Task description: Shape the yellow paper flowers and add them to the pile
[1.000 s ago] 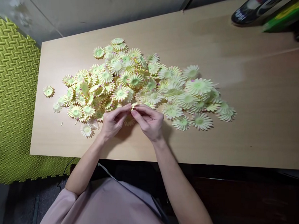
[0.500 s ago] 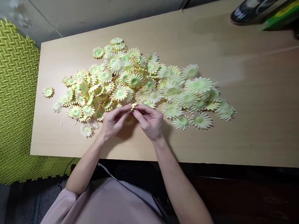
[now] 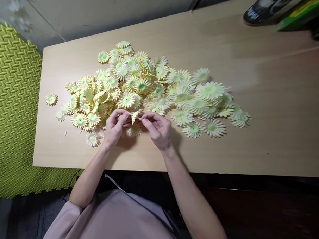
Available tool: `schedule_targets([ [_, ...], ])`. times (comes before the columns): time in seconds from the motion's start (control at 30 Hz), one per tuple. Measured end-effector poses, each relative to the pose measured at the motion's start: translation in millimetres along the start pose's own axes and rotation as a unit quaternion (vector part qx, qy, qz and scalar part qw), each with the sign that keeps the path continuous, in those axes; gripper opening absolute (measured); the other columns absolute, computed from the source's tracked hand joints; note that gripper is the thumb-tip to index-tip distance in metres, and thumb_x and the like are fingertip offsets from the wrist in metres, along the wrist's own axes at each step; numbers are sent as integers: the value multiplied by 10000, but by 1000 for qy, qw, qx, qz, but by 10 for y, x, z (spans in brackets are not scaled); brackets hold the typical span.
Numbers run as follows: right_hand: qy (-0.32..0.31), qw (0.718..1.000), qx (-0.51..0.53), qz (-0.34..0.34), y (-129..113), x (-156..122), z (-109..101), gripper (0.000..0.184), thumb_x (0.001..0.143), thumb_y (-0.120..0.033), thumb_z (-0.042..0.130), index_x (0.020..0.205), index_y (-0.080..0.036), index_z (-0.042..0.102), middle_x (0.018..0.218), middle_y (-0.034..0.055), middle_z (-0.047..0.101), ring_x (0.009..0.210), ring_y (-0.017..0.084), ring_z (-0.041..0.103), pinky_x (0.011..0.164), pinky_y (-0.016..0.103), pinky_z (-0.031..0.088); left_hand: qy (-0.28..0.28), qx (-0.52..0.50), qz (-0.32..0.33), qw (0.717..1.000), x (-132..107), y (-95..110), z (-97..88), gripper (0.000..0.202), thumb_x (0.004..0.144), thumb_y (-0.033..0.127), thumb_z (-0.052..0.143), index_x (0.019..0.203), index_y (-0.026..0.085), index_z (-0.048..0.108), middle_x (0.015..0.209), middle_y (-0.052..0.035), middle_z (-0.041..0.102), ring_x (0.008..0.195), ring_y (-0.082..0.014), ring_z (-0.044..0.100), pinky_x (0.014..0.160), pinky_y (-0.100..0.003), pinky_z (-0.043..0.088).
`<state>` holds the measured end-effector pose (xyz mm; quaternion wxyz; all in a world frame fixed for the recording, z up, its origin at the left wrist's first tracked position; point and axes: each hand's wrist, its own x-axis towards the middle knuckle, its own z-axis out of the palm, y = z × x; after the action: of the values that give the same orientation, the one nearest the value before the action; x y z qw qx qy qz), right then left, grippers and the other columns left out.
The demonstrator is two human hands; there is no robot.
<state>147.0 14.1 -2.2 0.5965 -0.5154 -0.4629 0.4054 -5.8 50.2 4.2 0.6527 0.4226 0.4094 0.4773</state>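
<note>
Between my two hands is a small pale yellow artificial flower [image 3: 134, 116], seen edge-on. My left hand [image 3: 114, 128] pinches it from the left with thumb and forefinger. From the right, my right hand [image 3: 158, 130] has thumb and forefinger closed on the flower's other side. Just beyond my fingers spreads a heap of artificial flower heads [image 3: 142, 85], pale yellow with green centres and some pinkish petal tips. One loose flower head [image 3: 134, 129] lies on the table under my hands. Another flower head [image 3: 92, 139] rests left of my left wrist.
The wooden table [image 3: 276, 114] runs wide to the right. A dark bottle-like object [image 3: 259, 13] and a green packet [image 3: 303, 16] are at the far right corner. Yellow-green foam matting [image 3: 14, 109] stands along the left edge. One flower head [image 3: 51, 99] lies apart at left.
My hands have drawn slightly apart, the left one moving left. The held flower has turned edge-on and shows more between my fingers. The camera view has shifted a little.
</note>
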Motion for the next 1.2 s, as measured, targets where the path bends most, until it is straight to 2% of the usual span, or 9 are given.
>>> schedule_targets([
  [0.17,17,998,59,19,60,-3,-31,122,803,-346,674,819,-226,686,851,33,699,805,186,668,725,315,568,25,-54,-13,998,41,2,-34,382,785,528,763,854,218,551,655,60,486,512,-55,475,520,-194,507],
  [0.33,45,996,77,28,89,12,-141,102,798,-317,605,757,-225,624,642,-22,530,542,117,485,497,249,418,30,-57,3,998,41,29,-52,359,818,517,732,883,228,530,731,52,560,546,-62,544,677,-279,610],
  [0.47,180,981,-70,-26,-27,112,-415,96,800,-298,612,769,-216,649,667,-10,586,596,144,538,544,276,434,14,-56,7,998,41,25,-44,363,818,515,736,901,230,528,796,31,599,682,-105,663,732,-310,629],
  [0.6,316,914,-247,-63,-194,304,-789,56,774,-222,655,728,-205,681,805,56,684,749,203,612,685,354,483,17,-51,-2,999,53,23,-34,394,789,528,761,894,226,530,766,35,601,703,-111,672,749,-305,628],
  [0.73,348,864,-363,-35,-293,465,-1022,68,722,-127,670,686,-179,694,839,97,710,876,249,636,821,408,497,26,-57,-1,998,50,35,-22,381,768,491,794,862,216,547,683,62,541,621,-75,597,726,-273,618],
  [0.93,345,851,-395,-31,-336,477,-1069,14,739,-151,711,729,-160,714,828,104,672,877,258,621,844,430,500,37,-45,-1,998,33,51,-13,422,715,515,829,843,203,574,679,56,540,595,-60,557,659,-222,595],
  [1.07,334,869,-356,-83,-412,358,-901,55,826,-227,690,783,-196,706,882,106,659,797,233,598,763,405,509,20,-45,-6,999,36,27,-31,371,757,488,807,875,206,595,722,47,578,642,-70,595,708,-244,609],
  [1.13,293,900,-302,-117,-428,278,-717,82,838,-266,694,779,-209,698,855,82,671,748,211,602,706,383,521,16,-36,-2,999,39,12,-37,348,781,476,791,896,206,605,754,36,600,680,-79,620,708,-237,603],
  [1.2,207,943,-228,-125,-399,195,-489,80,842,-283,695,803,-214,699,797,51,690,702,194,623,625,354,529,13,-17,5,1000,40,-2,-40,333,804,477,770,915,204,615,776,27,616,710,-84,634,704,-221,594],
])
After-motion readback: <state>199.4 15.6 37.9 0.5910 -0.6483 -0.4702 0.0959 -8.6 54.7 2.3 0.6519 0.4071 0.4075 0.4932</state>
